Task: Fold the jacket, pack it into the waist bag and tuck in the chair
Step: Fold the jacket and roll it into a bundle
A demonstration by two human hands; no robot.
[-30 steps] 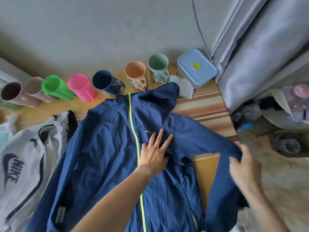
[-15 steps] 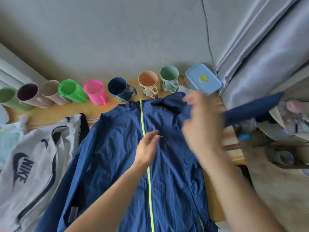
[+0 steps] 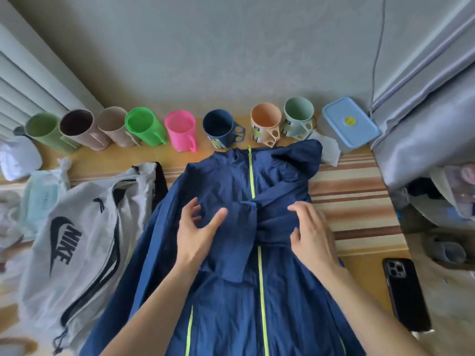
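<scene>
Two bare forearms, left hand (image 3: 196, 235), right hand (image 3: 312, 233), sleeveless.

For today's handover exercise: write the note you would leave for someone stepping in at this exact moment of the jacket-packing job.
Left hand: open, fingers spread, resting on the jacket's chest.
Right hand: open, on the folded-in sleeve.
Navy hooded jacket: face up on the table, zip closed; one sleeve lies across the chest, the other is not yet folded in.
Grey Nike waist bag: beside the jacket on the left, zip open, touching its edge.
Done: first sleeve fold.
Left: fold the other sleeve, hood and body, pack the jacket into the bag, tuck in the chair, which is out of view.
</scene>
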